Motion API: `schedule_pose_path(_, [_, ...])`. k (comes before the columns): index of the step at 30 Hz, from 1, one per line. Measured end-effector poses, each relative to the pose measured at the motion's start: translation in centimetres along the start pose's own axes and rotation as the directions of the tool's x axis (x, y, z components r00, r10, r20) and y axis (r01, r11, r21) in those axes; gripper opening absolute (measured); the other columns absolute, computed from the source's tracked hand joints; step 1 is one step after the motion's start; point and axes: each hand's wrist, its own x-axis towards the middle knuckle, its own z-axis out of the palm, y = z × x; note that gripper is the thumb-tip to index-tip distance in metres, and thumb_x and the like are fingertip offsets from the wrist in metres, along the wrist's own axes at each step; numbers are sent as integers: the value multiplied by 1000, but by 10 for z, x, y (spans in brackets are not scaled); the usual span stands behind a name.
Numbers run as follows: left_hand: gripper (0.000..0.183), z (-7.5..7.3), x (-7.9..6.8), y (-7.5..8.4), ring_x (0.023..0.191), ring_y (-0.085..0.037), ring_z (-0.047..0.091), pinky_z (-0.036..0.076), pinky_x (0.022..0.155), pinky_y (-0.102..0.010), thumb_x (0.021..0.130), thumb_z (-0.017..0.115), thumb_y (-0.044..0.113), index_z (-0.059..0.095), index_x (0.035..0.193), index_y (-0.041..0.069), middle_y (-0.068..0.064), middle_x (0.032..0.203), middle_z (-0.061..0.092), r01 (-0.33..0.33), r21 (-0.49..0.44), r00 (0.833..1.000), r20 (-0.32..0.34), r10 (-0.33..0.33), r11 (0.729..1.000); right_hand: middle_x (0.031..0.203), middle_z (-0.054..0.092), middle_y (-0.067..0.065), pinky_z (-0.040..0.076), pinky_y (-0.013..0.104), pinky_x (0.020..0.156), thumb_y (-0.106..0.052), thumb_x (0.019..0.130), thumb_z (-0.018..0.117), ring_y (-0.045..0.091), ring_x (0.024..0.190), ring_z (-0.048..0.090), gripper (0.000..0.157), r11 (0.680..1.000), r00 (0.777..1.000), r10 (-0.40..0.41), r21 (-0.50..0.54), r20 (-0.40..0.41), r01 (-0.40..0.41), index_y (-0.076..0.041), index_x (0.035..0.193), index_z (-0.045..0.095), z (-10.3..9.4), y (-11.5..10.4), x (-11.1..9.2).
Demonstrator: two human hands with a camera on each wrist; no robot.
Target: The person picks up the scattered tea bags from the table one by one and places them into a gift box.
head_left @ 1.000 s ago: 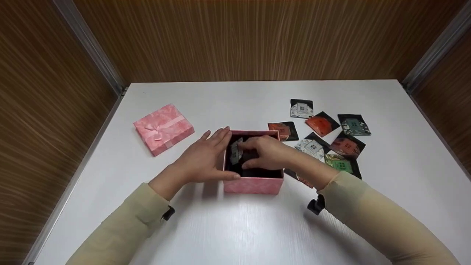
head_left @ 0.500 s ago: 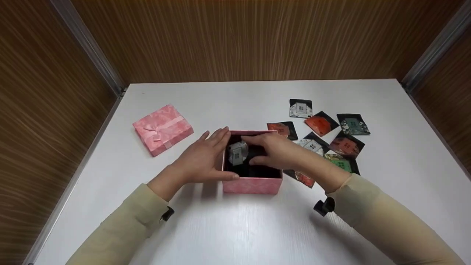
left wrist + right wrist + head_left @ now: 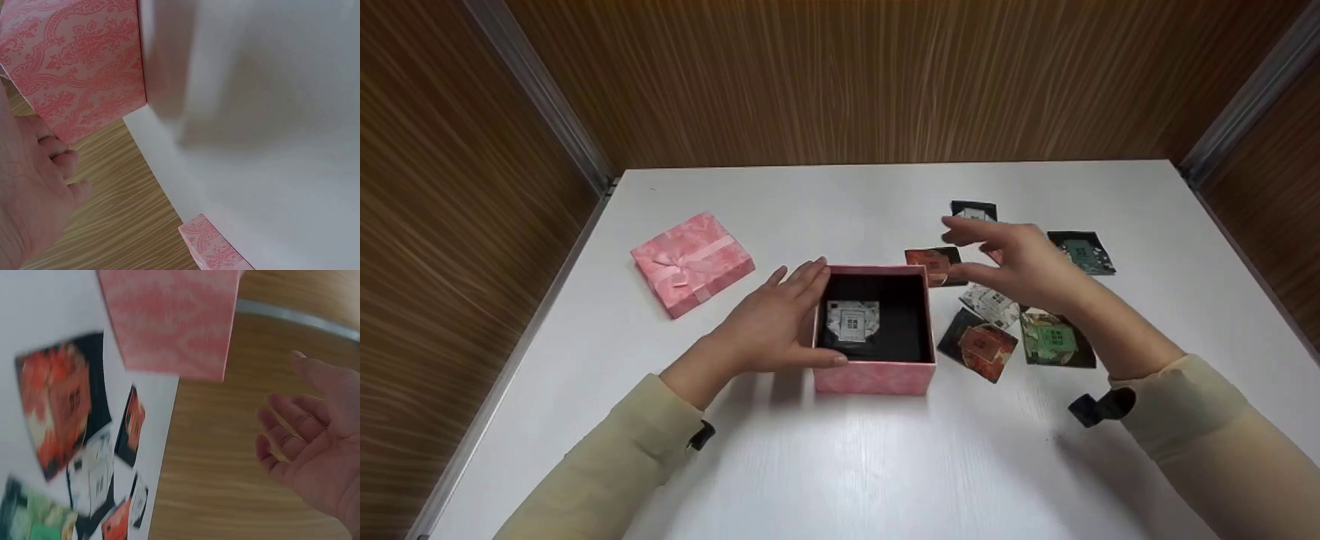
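Observation:
In the head view an uncovered pink box (image 3: 874, 379) with a black inside stands mid-table. One black-and-white sachet (image 3: 853, 322) lies flat in its left part. My left hand (image 3: 772, 322) rests against the box's left side, fingers along the rim toward the back corner and thumb at the front rim. Raised over the sachets on the right, my right hand (image 3: 1024, 262) has its fingers loosely extended, nothing in them. Beneath and around it lie an orange-and-black sachet (image 3: 979, 345), a white floral sachet (image 3: 991, 304), a green sachet (image 3: 1054, 337) and a red-orange sachet (image 3: 934, 264), plus one partly hidden.
A pink lid (image 3: 692, 262) with a ribbon bow lies on the white table (image 3: 840, 465) at the left. A dark teal sachet (image 3: 1082, 253) and a black-and-white sachet (image 3: 973, 210) lie farther back. Wood-grain panels (image 3: 855, 82) enclose the table's back and sides.
My right hand has left the box, moving right and up over the sachets. The sachet in the box has gone from tilted to flat. My left hand has stayed at the box.

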Motion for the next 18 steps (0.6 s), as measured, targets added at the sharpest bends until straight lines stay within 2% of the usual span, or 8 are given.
schedule_pose_path(4, [130, 0, 0, 0, 163, -25, 12, 9, 131, -47, 84, 48, 95, 13, 170, 3, -12, 178, 11, 3, -5, 1000, -3, -3, 1000, 141, 68, 11, 53, 35, 101, -28, 104, 72, 30, 128, 65, 59, 995, 991, 98, 0, -93, -98, -17, 158, 53, -25, 24, -12])
schedule_pose_path(6, [131, 1, 0, 1, 163, -25, 11, 8, 131, -46, 83, 47, 95, 13, 170, 4, -11, 178, 10, 8, -6, 1000, 0, -8, 1000, 141, 68, 12, 51, 31, 100, -28, 104, 72, 31, 129, 64, 59, 989, 980, 143, -1, -136, -145, -17, 159, 53, -37, 37, -17])
schedule_pose_path(10, [130, 0, -1, 1, 163, -26, 12, 8, 131, -47, 84, 47, 95, 13, 169, 3, -12, 178, 10, 4, 0, 1000, 2, -4, 1000, 143, 66, 14, 47, 24, 101, -32, 104, 72, 31, 134, 60, 62, 971, 948, 237, 33, -210, -236, -17, 160, 51, -54, 66, -28])
schedule_pose_path(14, [129, 0, -1, 1, 163, -27, 14, 9, 131, -48, 84, 50, 93, 15, 169, 2, -13, 177, 12, -7, -3, 1000, -13, 7, 1000, 148, 62, 17, 45, 12, 91, -39, 104, 71, 35, 136, 56, 67, 943, 911, 332, 70, -243, -326, -18, 163, 46, -66, 102, -39])
schedule_pose_path(15, [129, 1, -1, 0, 163, -27, 14, 10, 131, -48, 85, 50, 93, 15, 169, 2, -13, 177, 13, -10, -5, 1000, -17, 10, 1000, 149, 61, 17, 44, 12, 91, -41, 103, 70, 36, 137, 55, 69, 936, 904, 351, 70, -244, -345, -17, 163, 45, -67, 112, -42])
schedule_pose_path(18, [129, 1, 0, 0, 163, -27, 15, 10, 131, -48, 85, 51, 92, 15, 169, 2, -13, 177, 13, -10, -4, 1000, -18, 10, 1000, 153, 57, 17, 46, 20, 95, -48, 103, 69, 38, 141, 51, 74, 909, 880, 415, 68, -230, -411, -17, 165, 43, -70, 139, -51])
